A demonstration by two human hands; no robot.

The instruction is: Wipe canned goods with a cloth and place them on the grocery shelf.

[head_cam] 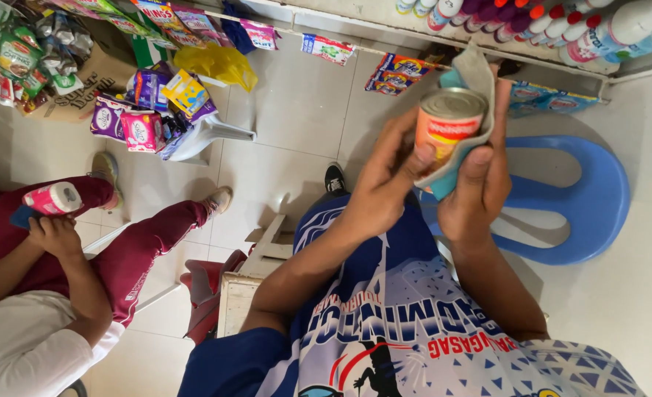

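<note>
Item: orange-labelled tin can (447, 121), held upright at chest height above the tiled floor (296, 103). Left hand (381, 184) closed on its near side; right hand (480, 184) closed around it through a grey-and-teal cloth (477, 73).

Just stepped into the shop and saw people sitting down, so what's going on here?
A person holds an orange-labelled can up in both hands: the left hand grips its side, the right hand presses a grey-and-teal cloth around it. A blue plastic chair stands beside them. Nearby, another seated person holds a pink-and-white bottle.
</note>
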